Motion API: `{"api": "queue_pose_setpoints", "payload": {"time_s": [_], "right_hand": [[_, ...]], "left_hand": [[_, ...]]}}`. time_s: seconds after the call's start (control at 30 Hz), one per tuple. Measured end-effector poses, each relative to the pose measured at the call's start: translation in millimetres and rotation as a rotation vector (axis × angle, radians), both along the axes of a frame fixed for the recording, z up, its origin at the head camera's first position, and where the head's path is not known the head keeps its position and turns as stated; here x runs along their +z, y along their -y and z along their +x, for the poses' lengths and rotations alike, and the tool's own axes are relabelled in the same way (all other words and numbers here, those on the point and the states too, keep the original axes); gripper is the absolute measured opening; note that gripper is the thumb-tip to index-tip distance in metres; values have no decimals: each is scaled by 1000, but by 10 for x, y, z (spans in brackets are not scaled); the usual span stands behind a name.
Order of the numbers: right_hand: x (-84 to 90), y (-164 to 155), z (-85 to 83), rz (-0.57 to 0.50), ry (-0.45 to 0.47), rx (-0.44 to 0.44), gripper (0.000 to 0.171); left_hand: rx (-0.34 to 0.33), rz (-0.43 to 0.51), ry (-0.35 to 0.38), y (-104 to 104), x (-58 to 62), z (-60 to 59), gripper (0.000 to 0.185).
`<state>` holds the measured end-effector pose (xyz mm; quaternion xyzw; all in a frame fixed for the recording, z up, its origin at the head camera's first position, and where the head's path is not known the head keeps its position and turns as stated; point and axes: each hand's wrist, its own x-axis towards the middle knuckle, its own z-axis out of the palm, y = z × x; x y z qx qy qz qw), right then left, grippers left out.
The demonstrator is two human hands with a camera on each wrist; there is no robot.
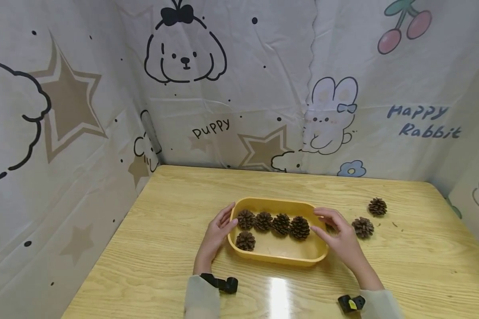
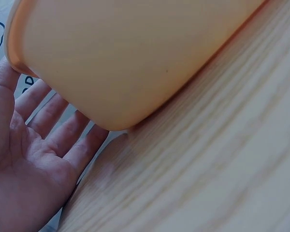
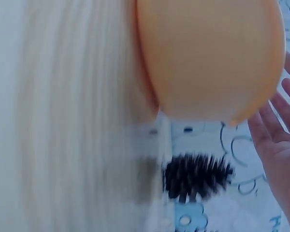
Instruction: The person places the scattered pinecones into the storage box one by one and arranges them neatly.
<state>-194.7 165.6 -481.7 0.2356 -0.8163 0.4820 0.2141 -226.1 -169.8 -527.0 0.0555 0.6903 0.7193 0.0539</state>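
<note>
A yellow plastic box [image 1: 281, 257] sits on the table with several brown pine cones [image 1: 280, 224] inside. Four-in-a-row aside, one pine cone [image 1: 245, 241] lies in its near left corner. At the box's left end my left hand [image 1: 216, 235] holds the rim, thumb on top and fingers [image 2: 58, 113] along the outer wall. My right hand [image 1: 343, 241] grips the right end, thumb over the rim and fingers at the far corner. Another pine cone [image 1: 330, 228] is partly hidden by the right hand; whether it lies inside or outside the box I cannot tell.
Right of the box, two loose pine cones lie on the wooden table [image 1: 423, 257]: a nearer pine cone [image 1: 362, 227] and a farther pine cone [image 1: 377, 207]. Small brown bits are scattered near them. A printed cloth [image 1: 231, 97] hangs behind and to the sides.
</note>
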Motion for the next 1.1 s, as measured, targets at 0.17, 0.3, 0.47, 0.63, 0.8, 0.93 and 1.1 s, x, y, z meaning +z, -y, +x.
{"api": "queue_pose_setpoints", "payload": {"time_s": [0.17, 0.3, 0.47, 0.63, 0.8, 0.93, 1.1], "right_hand": [[21, -151, 48, -19, 25, -90, 44], [6, -293, 58, -20, 85, -161, 42], [-40, -468, 51, -17, 130, -251, 41], [-89, -621, 65, 9, 165, -337, 41], [-133, -750, 87, 11, 216, -409, 44], [-170, -844, 75, -17, 231, -449, 47], [-218, -920, 55, -35, 285, -476, 56]], "left_hand": [[4, -6, -8, 6, 9, -5, 57], [3, 4, -5, 10, 7, -1, 57], [2, 10, 0, 14, 0, 6, 56], [2, 17, 4, 12, -8, 2, 55], [-3, 21, 5, 7, -6, 5, 56], [-6, 25, 2, 4, -5, 7, 56], [-10, 23, 1, 3, -5, 5, 56]]}}
